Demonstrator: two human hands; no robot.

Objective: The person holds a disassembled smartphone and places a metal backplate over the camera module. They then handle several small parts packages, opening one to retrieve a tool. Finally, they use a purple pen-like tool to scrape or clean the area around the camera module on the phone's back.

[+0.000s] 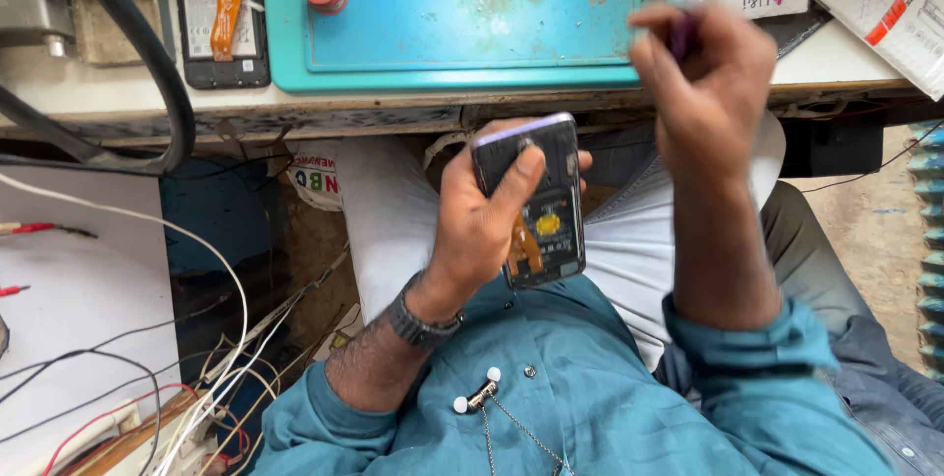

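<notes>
Near, over the lap: left hand (pixel 482 225) grips an opened phone (pixel 536 206), thumb pressed on its upper part; right hand (pixel 703 92), blurred, fist closed around a small tool (pixel 680 35); teardown step, next calls for steady tool placement.

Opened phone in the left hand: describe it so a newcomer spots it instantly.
Start at the teal rubber work mat on the bench, then drop below the bench edge to the person's lap. There the left hand grips a dark rectangular phone with its back cover off, thumb across its top. Unlike the second opened phone lying flat left of the mat, it is held tilted in the air.
</notes>
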